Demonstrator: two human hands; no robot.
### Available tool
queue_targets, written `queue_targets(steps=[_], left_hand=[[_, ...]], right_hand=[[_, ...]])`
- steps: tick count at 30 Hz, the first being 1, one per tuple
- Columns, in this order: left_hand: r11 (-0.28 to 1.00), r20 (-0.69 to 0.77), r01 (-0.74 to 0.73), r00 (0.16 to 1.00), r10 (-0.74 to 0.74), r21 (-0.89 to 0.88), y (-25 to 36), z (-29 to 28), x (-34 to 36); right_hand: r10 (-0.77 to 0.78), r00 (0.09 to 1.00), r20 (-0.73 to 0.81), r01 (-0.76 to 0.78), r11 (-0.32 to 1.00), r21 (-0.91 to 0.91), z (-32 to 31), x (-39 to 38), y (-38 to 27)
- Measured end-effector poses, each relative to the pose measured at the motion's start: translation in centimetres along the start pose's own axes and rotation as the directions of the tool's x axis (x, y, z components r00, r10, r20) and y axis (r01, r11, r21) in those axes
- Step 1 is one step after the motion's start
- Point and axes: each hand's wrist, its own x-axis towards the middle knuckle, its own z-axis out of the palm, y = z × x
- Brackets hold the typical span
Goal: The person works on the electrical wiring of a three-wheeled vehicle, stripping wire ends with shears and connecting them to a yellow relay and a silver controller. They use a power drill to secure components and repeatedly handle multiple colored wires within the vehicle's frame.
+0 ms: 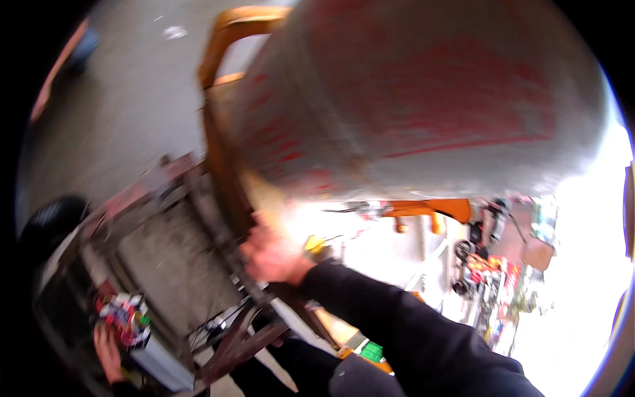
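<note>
My right hand point(272, 255), blurred, comes in on a black sleeve from the lower right. Its fingers look curled in beside the dark edge of a yellow-brown wooden frame point(228, 155); what they hold, if anything, I cannot make out. A large white sack point(423, 99) with red print fills the upper right, just beyond that hand, against the wooden frame. At the lower left, my left hand point(107, 347) has its fingers stretched out beside a pale box point(162, 364) with a multi-coloured top. The box sits within a dark metal cart frame point(228, 354).
A black wheel point(54, 221) stands at the cart's left side. Another orange-brown wooden piece point(430, 209) shows below the sack. Assorted goods and tools point(489, 271) lie farther right, near strong glare. White scraps point(174, 32) are on the grey floor point(142, 92).
</note>
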Motion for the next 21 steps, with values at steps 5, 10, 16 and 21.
queue_targets(steps=[5,10,16,21], left_hand=[[0.376,0.213,0.334,0.92,-0.328,-0.864,3.4,-2.2,0.8],[0.496,0.135,0.306,0.927,-0.351,-0.813,7.2,-3.6,-0.2],[0.983,0.028,-0.029,0.999,0.035,-0.18,6.6,-3.8,0.2],[0.843,0.081,0.152,0.988,-0.128,-0.517,4.6,-3.0,1.0]], right_hand=[[0.117,0.988,-0.101,-0.092,0.97,0.227,0.8,0.9,0.0],[0.104,0.974,-0.2,-0.059,0.974,0.22,1.9,0.7,0.0],[0.108,0.974,-0.198,-0.065,0.975,0.212,2.0,0.6,0.1],[0.112,0.973,-0.201,-0.065,0.972,0.227,1.7,0.7,0.2]])
